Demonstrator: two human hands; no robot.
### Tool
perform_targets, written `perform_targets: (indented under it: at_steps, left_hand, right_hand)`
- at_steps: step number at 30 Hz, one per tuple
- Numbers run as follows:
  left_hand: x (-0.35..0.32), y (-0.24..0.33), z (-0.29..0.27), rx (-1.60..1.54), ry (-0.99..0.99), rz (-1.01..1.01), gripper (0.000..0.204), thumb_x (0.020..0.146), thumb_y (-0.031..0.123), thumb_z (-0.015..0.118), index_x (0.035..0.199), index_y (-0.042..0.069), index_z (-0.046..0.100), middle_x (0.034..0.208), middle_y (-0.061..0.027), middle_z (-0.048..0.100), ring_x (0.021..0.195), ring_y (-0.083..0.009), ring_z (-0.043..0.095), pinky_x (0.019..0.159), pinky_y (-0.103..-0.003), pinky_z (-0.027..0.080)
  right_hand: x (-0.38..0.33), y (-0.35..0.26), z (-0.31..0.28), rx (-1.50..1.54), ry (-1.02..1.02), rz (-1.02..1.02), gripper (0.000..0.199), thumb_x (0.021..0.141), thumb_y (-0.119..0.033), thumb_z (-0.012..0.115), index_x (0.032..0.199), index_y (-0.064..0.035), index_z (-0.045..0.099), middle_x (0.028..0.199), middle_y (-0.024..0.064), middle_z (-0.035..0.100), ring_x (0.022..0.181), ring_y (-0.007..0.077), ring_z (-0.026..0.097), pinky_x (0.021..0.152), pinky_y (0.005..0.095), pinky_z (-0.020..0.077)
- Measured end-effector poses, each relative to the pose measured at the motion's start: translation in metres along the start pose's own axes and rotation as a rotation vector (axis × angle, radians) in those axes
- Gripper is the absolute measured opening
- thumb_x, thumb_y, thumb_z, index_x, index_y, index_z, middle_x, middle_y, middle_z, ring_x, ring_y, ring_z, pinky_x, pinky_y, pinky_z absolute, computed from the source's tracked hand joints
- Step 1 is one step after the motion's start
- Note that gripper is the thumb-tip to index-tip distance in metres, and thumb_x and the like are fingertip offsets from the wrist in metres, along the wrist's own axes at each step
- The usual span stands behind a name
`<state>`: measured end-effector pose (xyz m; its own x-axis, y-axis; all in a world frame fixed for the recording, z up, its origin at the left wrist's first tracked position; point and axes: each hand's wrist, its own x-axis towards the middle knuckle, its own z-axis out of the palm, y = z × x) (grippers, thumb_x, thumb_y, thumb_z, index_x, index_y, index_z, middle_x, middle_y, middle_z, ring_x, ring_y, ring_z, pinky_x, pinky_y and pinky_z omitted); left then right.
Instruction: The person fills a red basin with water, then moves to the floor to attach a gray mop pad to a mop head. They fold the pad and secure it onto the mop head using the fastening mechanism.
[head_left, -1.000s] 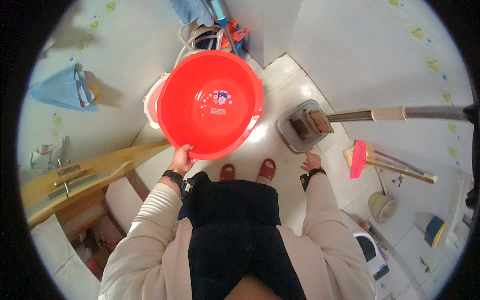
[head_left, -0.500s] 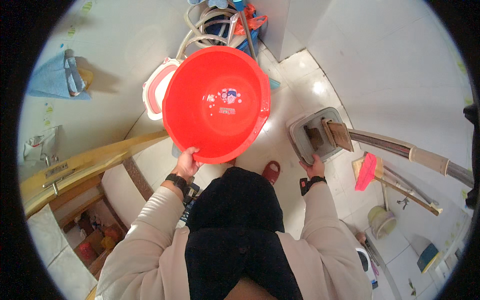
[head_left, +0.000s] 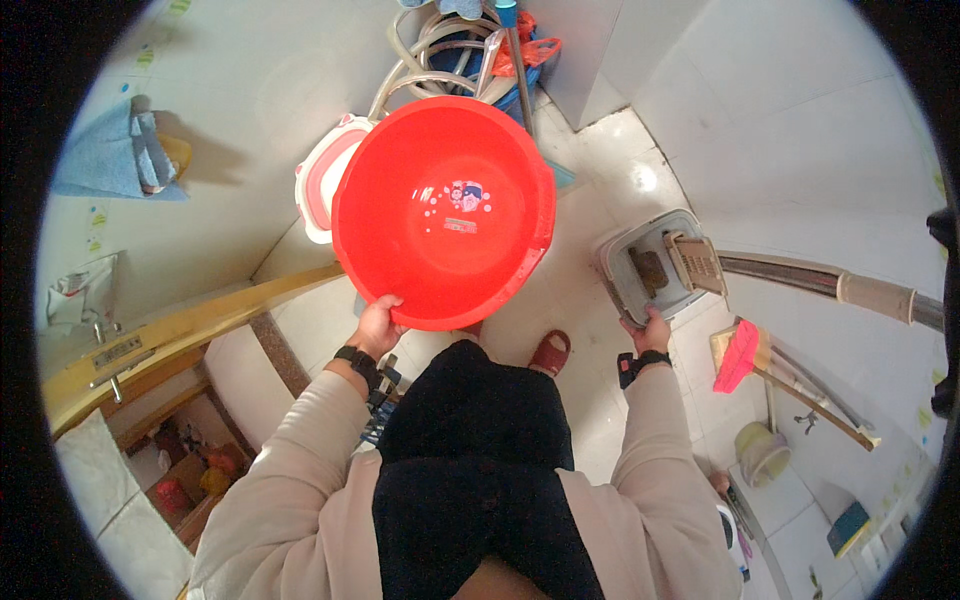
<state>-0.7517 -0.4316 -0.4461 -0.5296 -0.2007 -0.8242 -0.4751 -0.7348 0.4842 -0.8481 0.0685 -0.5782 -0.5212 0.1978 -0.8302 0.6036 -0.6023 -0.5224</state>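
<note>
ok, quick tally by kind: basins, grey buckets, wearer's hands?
Basins: 2 (red basin, pink-and-white basin partly hidden behind it)
Grey bucket: 1
Hands: 2 (left hand on the red basin's rim, right hand at the bucket's near edge)
Total: 5

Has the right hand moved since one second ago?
Yes, forward: level with the pink item then, the right hand is now farther forward than it, on the near rim of the grey bucket.
</note>
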Motion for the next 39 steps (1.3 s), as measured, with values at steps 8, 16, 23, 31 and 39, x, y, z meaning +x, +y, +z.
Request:
perform_targets:
  at_steps: [8, 16, 23, 31, 39]
  left_hand:
    - [0.007, 0.002, 0.0, 0.002, 0.015, -0.003, 0.047, 0.081, 0.002, 0.051, 0.127, 0.005, 0.044, 0.119, -0.011, 0.058, 0.099, -0.0284, 0.062, 0.079, -0.042, 0.056]
    - [0.018, -0.003, 0.001, -0.021, 0.007, 0.001, 0.052, 0.08, 0.003, 0.052, 0.13, 0.004, 0.041, 0.123, -0.0132, 0.055, 0.106, -0.0324, 0.059, 0.086, -0.048, 0.052]
    - [0.012, 0.004, 0.008, -0.002, 0.033, 0.007, 0.051, 0.08, 0.004, 0.052, 0.13, 0.003, 0.041, 0.123, -0.0137, 0.055, 0.106, -0.0332, 0.058, 0.087, -0.05, 0.051]
    - [0.009, 0.005, 0.007, 0.012, 0.021, 0.084, 0.053, 0.08, 0.004, 0.053, 0.132, 0.004, 0.041, 0.127, -0.0144, 0.053, 0.109, -0.0344, 0.057, 0.087, -0.053, 0.05]
    - [0.012, 0.006, 0.004, 0.02, 0.035, 0.044, 0.058, 0.078, 0.003, 0.052, 0.135, 0.003, 0.04, 0.132, -0.0143, 0.051, 0.118, -0.0318, 0.052, 0.1, -0.05, 0.042]
  right_hand:
    - [0.025, -0.042, 0.044, -0.05, -0.021, -0.051, 0.037, 0.084, -0.01, 0.054, 0.118, 0.0026, 0.044, 0.112, 0.0188, 0.057, 0.089, 0.04, 0.063, 0.066, 0.056, 0.0566]
    - [0.057, -0.095, 0.127, -0.08, -0.103, -0.029, 0.036, 0.09, -0.015, 0.047, 0.122, 0.0013, 0.045, 0.118, 0.0188, 0.054, 0.104, 0.039, 0.057, 0.082, 0.0587, 0.0514]
    - [0.084, -0.127, 0.204, -0.137, -0.176, -0.063, 0.039, 0.091, -0.014, 0.046, 0.127, 0.0016, 0.04, 0.124, 0.0224, 0.049, 0.11, 0.043, 0.053, 0.09, 0.0623, 0.0461]
    - [0.122, -0.141, 0.255, -0.074, -0.192, -0.029, 0.04, 0.091, -0.016, 0.046, 0.127, 0.0026, 0.042, 0.13, 0.022, 0.047, 0.117, 0.041, 0.048, 0.093, 0.0606, 0.0457]
    - [0.146, -0.143, 0.255, -0.131, -0.151, -0.042, 0.042, 0.087, -0.014, 0.049, 0.125, 0.0021, 0.043, 0.123, 0.0205, 0.05, 0.108, 0.0403, 0.052, 0.082, 0.0623, 0.051]
